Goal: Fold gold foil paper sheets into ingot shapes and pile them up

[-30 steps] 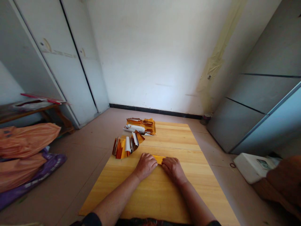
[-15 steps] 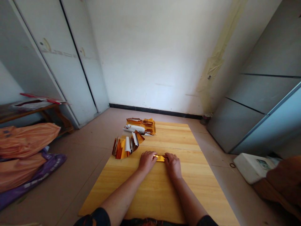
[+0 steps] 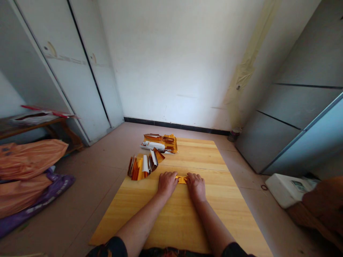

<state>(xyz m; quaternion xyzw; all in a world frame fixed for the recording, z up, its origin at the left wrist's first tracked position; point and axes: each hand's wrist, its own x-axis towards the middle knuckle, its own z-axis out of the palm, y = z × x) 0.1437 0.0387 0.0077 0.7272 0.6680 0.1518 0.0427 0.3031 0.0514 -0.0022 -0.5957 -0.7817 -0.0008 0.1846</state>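
Observation:
A small strip of shiny gold foil paper (image 3: 182,180) lies on the wooden table (image 3: 171,217), stretched between my two hands. My left hand (image 3: 167,183) grips its left end, fingers curled over it. At the right end, my right hand (image 3: 196,185) holds it with thumb and fingers closed. Both hands rest low on the tabletop, and their fingers hide the strip's ends. Left of my left hand stands a fanned bunch of folded gold and white paper (image 3: 144,165). Behind it sits a second pile of gold foil paper (image 3: 160,142), with a white piece along its front.
A pale wall (image 3: 171,71) rises beyond the table. Grey cabinets (image 3: 88,71) stand at left, with orange and purple bags (image 3: 29,157) below. On the right are a grey refrigerator (image 3: 292,107), a white foam box (image 3: 284,191) and a brown bundle (image 3: 325,200).
My right hand has shifted very slightly left along the foil strip. My left hand stays nearly where it was, and both paper piles are unchanged.

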